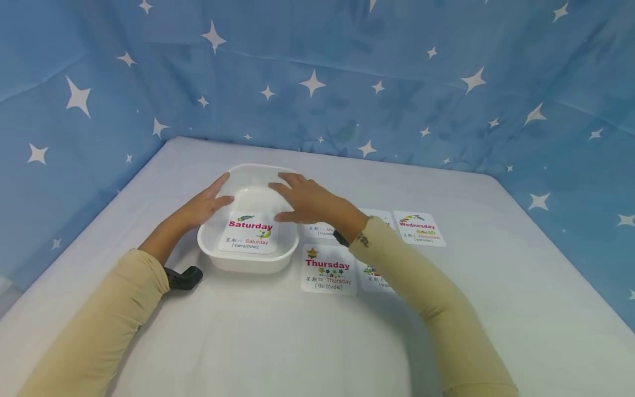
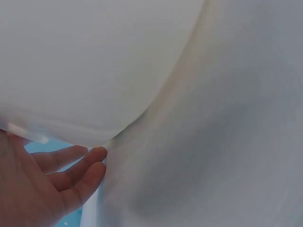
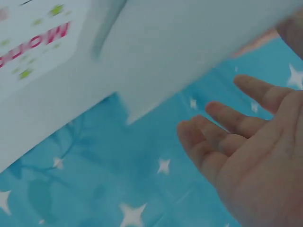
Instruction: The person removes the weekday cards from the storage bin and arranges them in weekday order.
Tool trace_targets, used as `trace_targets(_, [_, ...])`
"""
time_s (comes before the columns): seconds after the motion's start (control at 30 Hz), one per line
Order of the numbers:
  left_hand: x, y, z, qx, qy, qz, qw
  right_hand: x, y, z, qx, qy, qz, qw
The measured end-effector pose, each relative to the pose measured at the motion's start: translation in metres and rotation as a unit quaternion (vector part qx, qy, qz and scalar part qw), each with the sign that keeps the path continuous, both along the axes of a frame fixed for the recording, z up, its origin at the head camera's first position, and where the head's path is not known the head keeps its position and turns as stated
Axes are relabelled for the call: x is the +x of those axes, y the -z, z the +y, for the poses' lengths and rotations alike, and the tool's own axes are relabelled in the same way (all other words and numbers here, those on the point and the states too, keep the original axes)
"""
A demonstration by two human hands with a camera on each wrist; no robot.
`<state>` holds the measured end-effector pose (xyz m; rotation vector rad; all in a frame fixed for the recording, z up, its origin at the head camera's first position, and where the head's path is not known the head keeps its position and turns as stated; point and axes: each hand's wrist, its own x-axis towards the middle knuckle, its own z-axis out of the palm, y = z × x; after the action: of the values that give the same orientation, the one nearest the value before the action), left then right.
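A white plastic basin (image 1: 248, 263) sits on the table, a "Saturday" card (image 1: 248, 234) lying face up inside it. My left hand (image 1: 198, 208) is at the basin's left rim, thumb over the inside. In the left wrist view, its loosely bent fingers (image 2: 78, 182) lie right beside the basin's outer wall (image 2: 104, 71). My right hand (image 1: 310, 201) reaches over the basin's right side, fingers spread. In the right wrist view, that hand (image 3: 255, 146) shows nothing in its palm, and its fingertips are apart from the basin wall (image 3: 189, 47).
Right of the basin lie a "Thursday" card (image 1: 328, 270), a "Wednesday" card (image 1: 420, 229), a Monday card (image 1: 319, 230) and others partly hidden under the right arm. A black curved piece (image 1: 184, 278) shows at the left wrist. A blue starry curtain (image 1: 337, 110) stands behind the table.
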<state>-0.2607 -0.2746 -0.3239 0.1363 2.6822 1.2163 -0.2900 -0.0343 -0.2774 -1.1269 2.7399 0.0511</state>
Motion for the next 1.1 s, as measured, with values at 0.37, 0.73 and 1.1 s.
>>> trace_targets(0.37, [-0.004, 0.007, 0.001, -0.002, 0.014, 0.006, 0.9999, 0.004, 0.029, -0.056, 0.13, 0.022, -0.154, 0.9792])
trace_targets(0.73, [-0.004, 0.006, -0.008, -0.004, 0.005, 0.006, 1.0, 0.003, 0.031, -0.067, 0.11, -0.007, -0.142, 0.9838])
trace_targets(1.1, [-0.002, 0.004, -0.004, -0.01, -0.001, 0.003, 0.9999, -0.001, 0.032, -0.064, 0.101, 0.006, -0.155, 0.9827])
